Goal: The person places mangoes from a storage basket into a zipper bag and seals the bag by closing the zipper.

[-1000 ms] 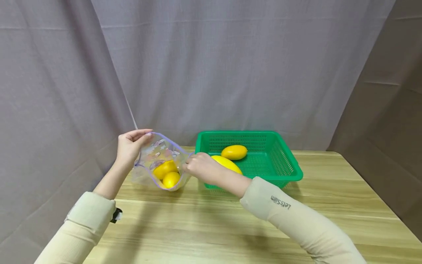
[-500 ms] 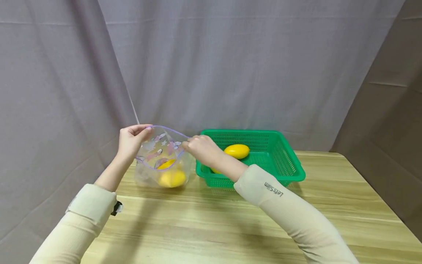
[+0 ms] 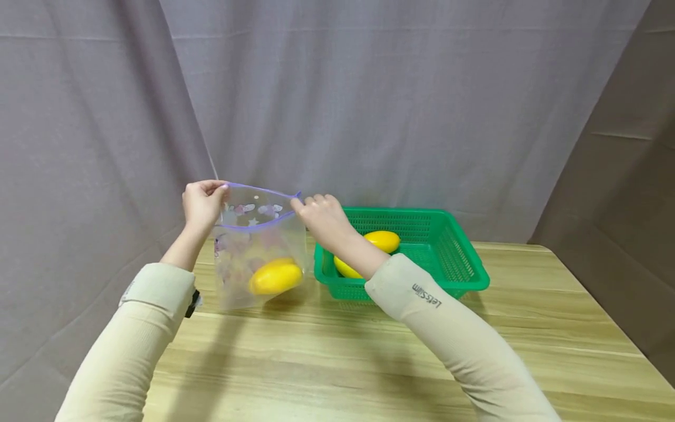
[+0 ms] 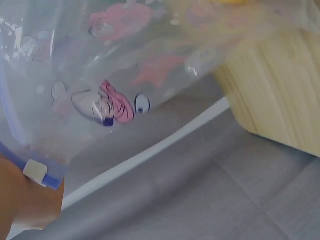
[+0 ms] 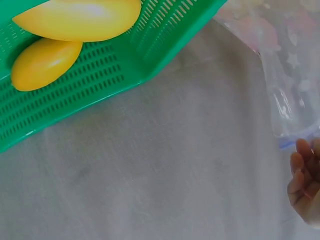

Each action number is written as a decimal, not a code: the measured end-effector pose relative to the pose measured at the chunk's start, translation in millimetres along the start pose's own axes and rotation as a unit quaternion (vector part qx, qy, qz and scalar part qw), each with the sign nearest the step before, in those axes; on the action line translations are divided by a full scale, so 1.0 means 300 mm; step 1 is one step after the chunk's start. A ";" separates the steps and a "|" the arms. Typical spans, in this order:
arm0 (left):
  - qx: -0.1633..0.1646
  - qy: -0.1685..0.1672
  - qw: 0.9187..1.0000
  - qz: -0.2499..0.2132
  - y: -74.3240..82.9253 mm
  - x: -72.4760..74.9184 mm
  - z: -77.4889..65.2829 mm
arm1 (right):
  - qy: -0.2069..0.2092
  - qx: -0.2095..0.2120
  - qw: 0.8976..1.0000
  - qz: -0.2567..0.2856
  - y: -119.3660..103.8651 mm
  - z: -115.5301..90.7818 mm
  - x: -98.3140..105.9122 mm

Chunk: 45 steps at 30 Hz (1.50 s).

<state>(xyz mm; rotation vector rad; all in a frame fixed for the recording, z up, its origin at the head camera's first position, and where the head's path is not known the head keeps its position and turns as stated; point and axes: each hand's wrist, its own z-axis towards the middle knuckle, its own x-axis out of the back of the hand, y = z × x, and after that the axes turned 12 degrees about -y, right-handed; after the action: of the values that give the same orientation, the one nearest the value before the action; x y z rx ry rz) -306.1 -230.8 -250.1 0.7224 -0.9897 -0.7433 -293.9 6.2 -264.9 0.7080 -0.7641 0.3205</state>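
A clear plastic zip bag [image 3: 237, 252] with a purple rim and pink cartoon prints hangs upright between both hands. My left hand [image 3: 203, 205] pinches its top left corner; in the left wrist view a white slider [image 4: 35, 171] sits on the rim beside that hand. At the top right corner, my right hand [image 3: 324, 221] grips the rim with curled fingers. Smooth yellow fruit [image 3: 276, 276] lies low in the bag, toward its right side. The bag's mouth gapes slightly, its front edge sagging below the back one.
Right of the bag stands a green plastic basket [image 3: 457, 252]. Inside it lie an oval yellow fruit [image 5: 46, 65] and a larger, pointed yellow fruit [image 5: 80, 19], the latter partly behind the right forearm in the head view. A grey curtain [image 3: 411, 105] backs the wooden table [image 3: 316, 363].
Both hands have raised the bag's rim, so the bag has gone from tilted toward me to hanging upright. Its mouth has narrowed and the fruit has settled at the lower right.
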 end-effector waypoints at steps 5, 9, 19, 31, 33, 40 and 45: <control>-0.049 0.002 0.996 0.073 0.020 -0.007 0.023 | -0.003 -0.014 1.000 -0.007 0.000 -0.012 -0.014; -0.090 -0.097 0.985 0.111 -0.010 -0.017 0.005 | -0.047 0.032 0.998 0.001 -0.012 -0.044 -0.033; -0.132 -0.223 0.961 0.099 -0.051 -0.053 -0.062 | -0.143 0.072 0.983 0.088 -0.031 -0.089 -0.025; -0.158 -0.174 0.968 0.083 -0.039 -0.078 -0.138 | -0.169 0.099 0.966 0.169 -0.020 -0.149 0.006; -0.161 -0.147 0.973 0.076 -0.038 -0.078 -0.142 | -0.178 0.112 0.957 0.201 -0.016 -0.157 0.010; -0.175 -0.106 0.978 0.032 -0.051 -0.071 -0.153 | -0.207 0.164 0.917 0.300 0.003 -0.186 0.001; -0.180 -0.111 0.977 0.008 -0.062 -0.073 -0.170 | -0.223 0.165 0.906 0.319 0.011 -0.218 -0.002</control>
<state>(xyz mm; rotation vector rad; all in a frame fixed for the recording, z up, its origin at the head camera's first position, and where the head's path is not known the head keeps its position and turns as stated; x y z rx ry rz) -271.5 -213.7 -294.0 0.3202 -1.0242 -0.9746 -262.0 53.3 -297.1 0.8469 -1.4015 0.9217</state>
